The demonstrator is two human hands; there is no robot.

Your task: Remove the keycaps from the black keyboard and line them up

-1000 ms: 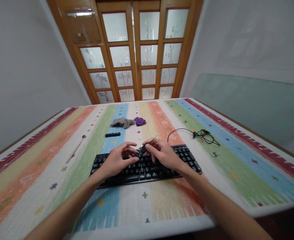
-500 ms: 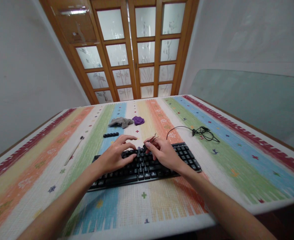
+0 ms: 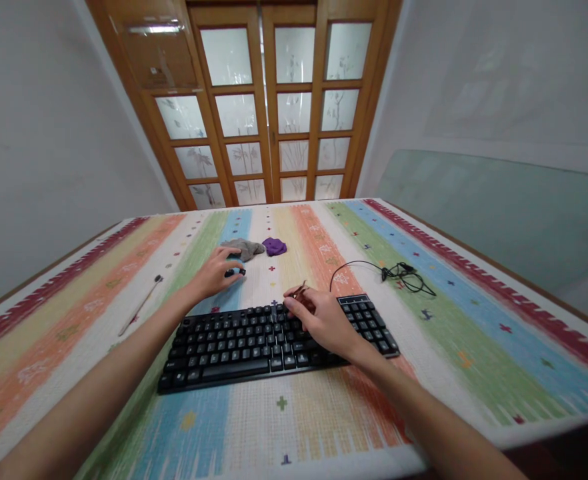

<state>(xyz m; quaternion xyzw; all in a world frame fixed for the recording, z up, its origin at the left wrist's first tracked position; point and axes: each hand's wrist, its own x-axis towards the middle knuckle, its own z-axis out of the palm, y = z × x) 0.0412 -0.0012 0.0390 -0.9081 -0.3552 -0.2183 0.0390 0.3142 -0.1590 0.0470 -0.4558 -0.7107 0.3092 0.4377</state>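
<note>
My left hand [image 3: 218, 272] is over the far side of the table, fingers curled around a small black keycap [image 3: 234, 255]. Just below those fingers lies a short row of black keycaps [image 3: 235, 272], partly covered by the hand. My right hand [image 3: 319, 315] rests above the right part of a black keyboard [image 3: 224, 347], its fingers closed on a thin metal wire tool [image 3: 300, 289] that looks like a keycap puller. The palm hides some keys. Near the top middle of the keyboard, a lighter gap [image 3: 274, 313] shows among the keys.
A grey cloth [image 3: 247, 249] and a purple cloth [image 3: 275, 247] lie behind my left hand. A thin brush [image 3: 141, 305] is at the left. The coiled black cable [image 3: 408, 275] lies at the right on the striped tablecloth [image 3: 454, 320].
My left hand has moved away from the keyboard, up and left to the row of keycaps. The black keycap no longer shows at my right fingertips; my right hand keeps the wire tool.
</note>
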